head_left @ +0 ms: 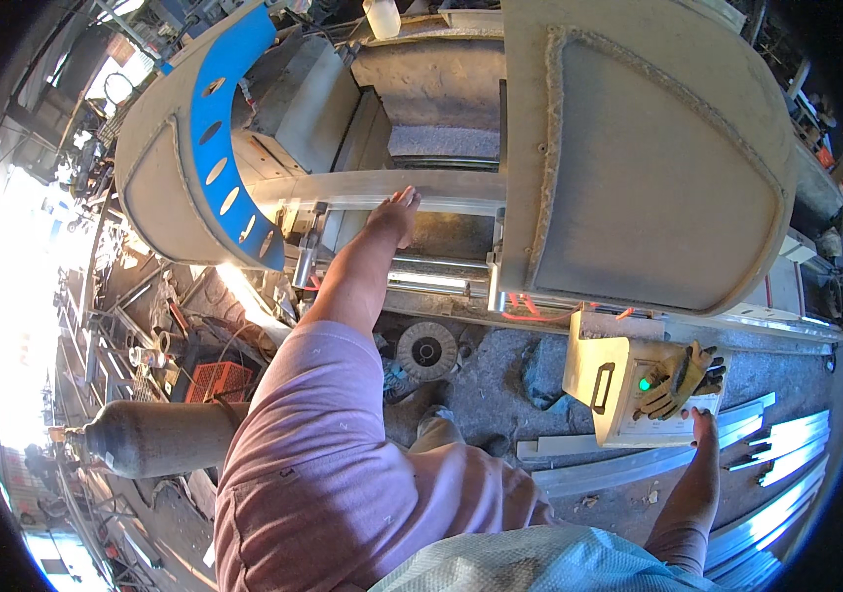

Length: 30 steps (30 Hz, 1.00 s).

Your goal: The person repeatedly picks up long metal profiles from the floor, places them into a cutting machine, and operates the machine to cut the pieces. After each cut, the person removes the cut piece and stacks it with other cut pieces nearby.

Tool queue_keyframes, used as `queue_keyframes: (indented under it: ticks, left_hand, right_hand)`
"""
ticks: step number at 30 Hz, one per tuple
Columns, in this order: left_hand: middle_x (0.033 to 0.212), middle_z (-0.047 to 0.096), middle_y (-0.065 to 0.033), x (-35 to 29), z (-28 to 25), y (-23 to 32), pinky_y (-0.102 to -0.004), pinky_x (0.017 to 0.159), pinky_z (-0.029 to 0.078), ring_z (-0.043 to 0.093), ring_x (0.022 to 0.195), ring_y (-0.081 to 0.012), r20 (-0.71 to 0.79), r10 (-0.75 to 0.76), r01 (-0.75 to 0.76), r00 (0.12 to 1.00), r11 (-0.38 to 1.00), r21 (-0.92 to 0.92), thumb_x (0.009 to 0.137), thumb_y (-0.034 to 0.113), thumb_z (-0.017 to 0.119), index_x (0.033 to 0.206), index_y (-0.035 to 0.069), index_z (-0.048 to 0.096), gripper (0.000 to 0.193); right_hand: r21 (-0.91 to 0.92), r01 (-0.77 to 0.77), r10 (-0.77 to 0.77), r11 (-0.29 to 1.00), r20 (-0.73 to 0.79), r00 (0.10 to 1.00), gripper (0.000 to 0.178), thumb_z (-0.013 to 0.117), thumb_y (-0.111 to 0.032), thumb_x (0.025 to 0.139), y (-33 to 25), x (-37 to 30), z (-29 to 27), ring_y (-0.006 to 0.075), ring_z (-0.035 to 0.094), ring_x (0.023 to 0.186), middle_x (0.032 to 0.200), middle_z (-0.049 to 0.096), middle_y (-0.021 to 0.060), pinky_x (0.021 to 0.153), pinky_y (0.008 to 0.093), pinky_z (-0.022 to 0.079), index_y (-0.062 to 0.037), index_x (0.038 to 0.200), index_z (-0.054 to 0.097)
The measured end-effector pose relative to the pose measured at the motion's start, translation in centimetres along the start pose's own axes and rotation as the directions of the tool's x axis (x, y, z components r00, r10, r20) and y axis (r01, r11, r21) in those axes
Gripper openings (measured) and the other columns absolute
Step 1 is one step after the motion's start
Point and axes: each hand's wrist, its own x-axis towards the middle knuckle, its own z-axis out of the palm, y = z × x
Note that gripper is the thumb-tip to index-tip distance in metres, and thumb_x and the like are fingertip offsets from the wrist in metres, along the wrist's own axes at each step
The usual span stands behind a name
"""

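Note:
My left hand [397,213] lies on a long flat metal bar [333,186] that spans the opening of a big machine. Its fingers look bent over the bar's edge. Lower right, my right hand [704,426] reaches the edge of a cream control box [589,380] with a black handle and a lit green button. One or more fingers stretch out toward the panel, and nothing shows in that hand. A pair of yellow and black work gloves [676,383] rests on the box, just beyond my right fingertips.
Large curved beige housings [658,168] flank the opening, the left one edged with a blue slotted strip [212,138]. A gas cylinder [160,439] lies at lower left, near scrap and a red crate [219,382]. Metal lengths [629,476] lie on the floor at right.

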Motion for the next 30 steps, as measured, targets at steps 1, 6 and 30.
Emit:
queue_keyframes:
  ticks: [1, 6, 30]
  left_hand:
    - [0.176, 0.002, -0.0051, -0.02, 0.0, 0.02, -0.0389, 0.127, 0.026, 0.022, 0.159, -0.0279, 0.003, -0.002, 0.002, 1.0, 1.0, 0.002, 0.083, 0.011, 0.071, 0.167, 0.017, 0.013, 0.102]
    - [0.176, 0.003, -0.0053, -0.19, -0.14, 0.15, -0.0394, 0.127, 0.027, 0.022, 0.159, -0.0278, -0.005, -0.008, 0.008, 1.0, 1.0, -0.004, 0.083, 0.013, 0.072, 0.167, 0.017, 0.014, 0.102]
    - [0.176, -0.002, -0.0059, 0.3, 0.04, 0.13, -0.041, 0.127, 0.027, 0.02, 0.159, -0.0286, 0.032, -0.01, 0.01, 0.999, 1.0, 0.008, 0.078, 0.009, 0.074, 0.168, 0.016, 0.007, 0.112]
  right_hand:
    - [-0.006, 0.0, 0.0, 1.0, 0.007, 1.0, 0.058, 0.056, -0.053, 0.1, -0.04, -0.05, -0.05, 0.0426, 0.066, 0.103, 0.129, 0.065, 0.0191, 0.056, 0.0501, 0.06, -0.0094, 0.138, 0.057]
    - [-0.002, 0.011, -0.011, 1.0, 0.017, 1.0, 0.058, 0.056, -0.053, 0.1, -0.15, -0.35, -0.21, 0.0432, 0.066, 0.106, 0.132, 0.064, 0.0193, 0.057, 0.0505, 0.06, -0.0101, 0.14, 0.056]
    - [0.017, 0.009, -0.01, 1.0, 0.036, 0.999, 0.056, 0.057, -0.051, 0.1, -0.27, -0.61, -0.19, 0.0432, 0.065, 0.107, 0.131, 0.065, 0.018, 0.063, 0.053, 0.059, -0.0126, 0.14, 0.055]
